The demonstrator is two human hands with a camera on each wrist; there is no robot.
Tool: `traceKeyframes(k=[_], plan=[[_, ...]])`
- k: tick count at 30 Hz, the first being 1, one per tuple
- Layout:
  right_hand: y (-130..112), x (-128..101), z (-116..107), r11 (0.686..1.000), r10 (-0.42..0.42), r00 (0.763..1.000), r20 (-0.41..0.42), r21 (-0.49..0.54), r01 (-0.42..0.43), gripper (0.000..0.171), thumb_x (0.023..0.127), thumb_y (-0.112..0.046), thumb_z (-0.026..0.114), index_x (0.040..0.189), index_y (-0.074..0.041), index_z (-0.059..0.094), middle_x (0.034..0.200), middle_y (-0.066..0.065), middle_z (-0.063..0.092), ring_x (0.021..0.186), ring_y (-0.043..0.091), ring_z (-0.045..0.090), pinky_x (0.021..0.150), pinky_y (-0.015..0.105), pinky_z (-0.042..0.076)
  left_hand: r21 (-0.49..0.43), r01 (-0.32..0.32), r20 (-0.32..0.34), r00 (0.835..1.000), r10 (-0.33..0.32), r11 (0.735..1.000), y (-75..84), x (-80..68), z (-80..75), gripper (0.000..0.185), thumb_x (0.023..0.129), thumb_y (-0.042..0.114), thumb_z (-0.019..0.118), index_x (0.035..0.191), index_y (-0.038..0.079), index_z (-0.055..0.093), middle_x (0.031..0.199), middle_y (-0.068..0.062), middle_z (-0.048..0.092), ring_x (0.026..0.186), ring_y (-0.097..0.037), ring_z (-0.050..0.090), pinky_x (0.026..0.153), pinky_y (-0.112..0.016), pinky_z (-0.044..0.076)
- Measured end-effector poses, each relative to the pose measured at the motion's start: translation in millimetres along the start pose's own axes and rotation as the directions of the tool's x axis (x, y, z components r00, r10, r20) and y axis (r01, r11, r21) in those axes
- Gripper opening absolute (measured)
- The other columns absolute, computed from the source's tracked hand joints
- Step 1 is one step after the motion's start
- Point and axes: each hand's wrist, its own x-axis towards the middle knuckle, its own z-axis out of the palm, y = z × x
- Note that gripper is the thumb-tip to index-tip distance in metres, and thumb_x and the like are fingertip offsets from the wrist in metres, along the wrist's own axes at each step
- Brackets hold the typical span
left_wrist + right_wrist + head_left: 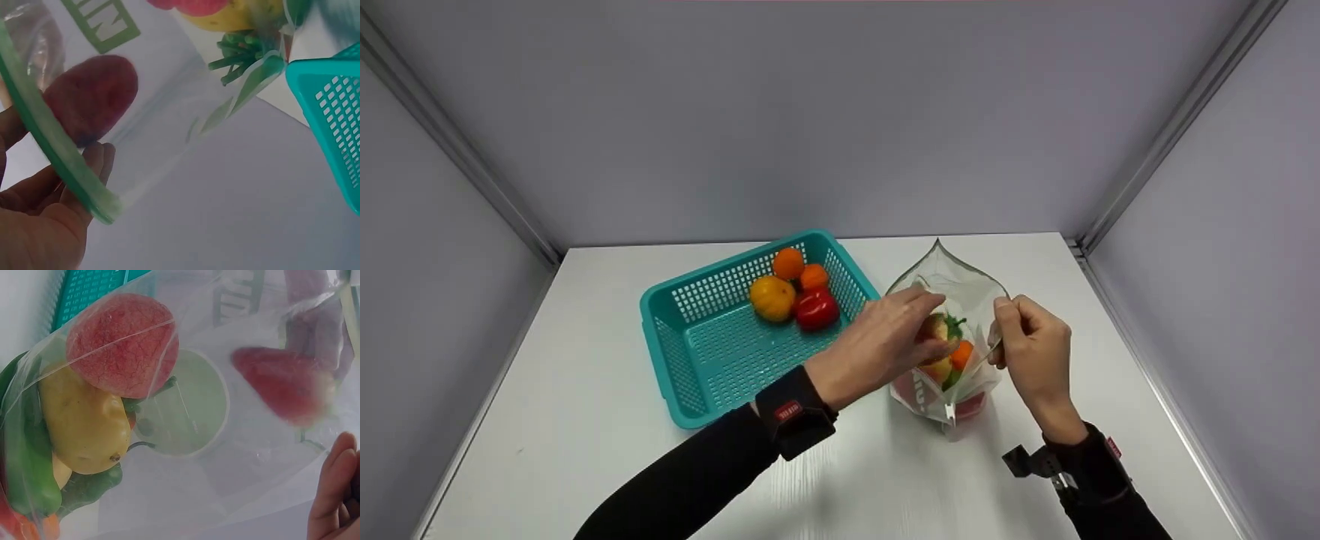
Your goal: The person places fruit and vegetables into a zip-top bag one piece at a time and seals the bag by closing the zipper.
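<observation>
My left hand (889,326) reaches into the mouth of a clear zip bag (971,289) and holds a strawberry (941,328) with a green leafy top between thumb and fingers. Through the plastic, the red strawberry (287,385) looks cone-shaped in the right wrist view. My right hand (1039,345) pinches the bag's right edge between thumb and curled fingers. Lower in the bag, the right wrist view shows a round red textured fruit (124,346), a yellow fruit (87,422) and a green pepper (28,461). An orange piece (962,354) also shows there.
A teal perforated basket (712,270) stands left of the bag on the white table (585,390). Inside it are two small orange fruits (788,263), a larger yellow-orange fruit (772,298) and a red pepper (816,310). Grey panels (840,127) enclose the table's back and sides.
</observation>
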Motion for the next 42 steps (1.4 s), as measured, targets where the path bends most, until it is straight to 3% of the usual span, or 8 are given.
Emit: traceKeyframes(k=[5,11,13,16,21,28,37,42], plan=[[-1,0,1,1.0,0.013,1.0,-0.002,0.0,-0.013,0.042,0.105,-0.009,0.058,0.064,0.0,0.057,0.052,0.001,0.054,0.037,0.011,0.05,0.038,0.021,0.043,-0.069,-0.055,-0.111,0.993,0.047,0.996,-6.8,-3.6,2.9,0.048,0.094,0.025,0.077,0.135,0.002,0.064,0.129,-0.011,0.067,0.107,-0.02,0.07,0.09,-0.022,0.056],[-3,-1,1,1.0,0.017,1.0,-0.018,-0.023,-0.017,0.042,0.104,-0.006,0.057,0.062,0.002,0.055,0.05,0.003,0.053,0.036,0.008,0.048,0.037,0.019,0.041,-0.103,-0.011,-0.383,0.923,-0.03,0.995,-23.2,-12.3,-3.7,0.018,0.099,0.018,0.072,0.11,0.004,0.066,0.107,-0.01,0.062,0.093,-0.02,0.062,0.08,-0.022,0.055],[-4,-1,1,1.0,0.012,1.0,-0.016,-0.025,-0.012,0.042,0.103,-0.005,0.057,0.062,0.002,0.054,0.05,0.004,0.053,0.036,0.008,0.048,0.038,0.018,0.041,-0.12,0.13,-0.342,0.925,-0.164,0.984,-28.4,-17.3,-7.8,0.022,0.102,0.029,0.068,0.101,0.008,0.062,0.094,-0.006,0.057,0.081,-0.018,0.057,0.07,-0.024,0.051],[-3,0,1,1.0,0.001,1.0,-0.008,-0.02,-0.001,0.042,0.103,-0.005,0.057,0.062,0.002,0.054,0.05,0.005,0.053,0.036,0.008,0.049,0.038,0.018,0.041,-0.147,0.343,-0.119,0.925,-0.361,0.928,-33.9,-23.9,-10.9,0.042,0.102,0.052,0.059,0.088,0.013,0.057,0.074,0.0,0.049,0.066,-0.016,0.05,0.058,-0.026,0.041],[-3,1,0,1.0,-0.002,1.0,-0.007,-0.012,0.002,0.043,0.104,-0.008,0.058,0.062,0.0,0.055,0.052,0.003,0.054,0.037,0.01,0.05,0.038,0.02,0.042,-0.219,0.45,0.14,0.893,-0.428,0.866,-34.4,-22.4,-1.5,0.05,0.105,0.051,0.053,0.076,0.011,0.064,0.06,0.004,0.037,0.054,-0.013,0.041,0.051,-0.025,0.028],[-12,9,-1,0.999,-0.026,1.0,-0.004,0.036,0.026,0.044,0.106,-0.01,0.055,0.064,0.004,0.057,0.054,0.005,0.057,0.038,0.01,0.052,0.039,0.019,0.044,-0.423,0.395,0.021,0.904,-0.427,0.816,-27.9,-13.6,-2.4,0.04,0.104,0.018,0.05,0.066,0.013,0.059,0.056,0.006,0.042,0.051,-0.01,0.04,0.045,-0.022,0.026],[-18,8,2,0.999,-0.031,1.0,0.005,0.039,0.03,0.043,0.105,-0.009,0.056,0.064,0.004,0.058,0.05,0.005,0.055,0.037,0.01,0.051,0.038,0.019,0.042,-0.57,0.276,-0.139,0.896,-0.422,0.774,-27.0,-22.6,-17.6,0.044,0.101,0.017,0.05,0.058,0.017,0.046,0.054,0.005,0.039,0.051,-0.012,0.04,0.047,-0.024,0.025],[-17,1,6,0.996,-0.034,0.998,0.053,0.08,0.029,0.047,0.107,-0.015,0.051,0.065,0.003,0.059,0.051,0.006,0.056,0.038,0.011,0.052,0.038,0.021,0.043,-0.594,0.261,-0.133,0.901,-0.413,0.761,-30.5,-31.2,-19.6,0.044,0.101,0.018,0.051,0.058,0.017,0.045,0.054,0.006,0.04,0.05,-0.011,0.04,0.047,-0.024,0.025]])
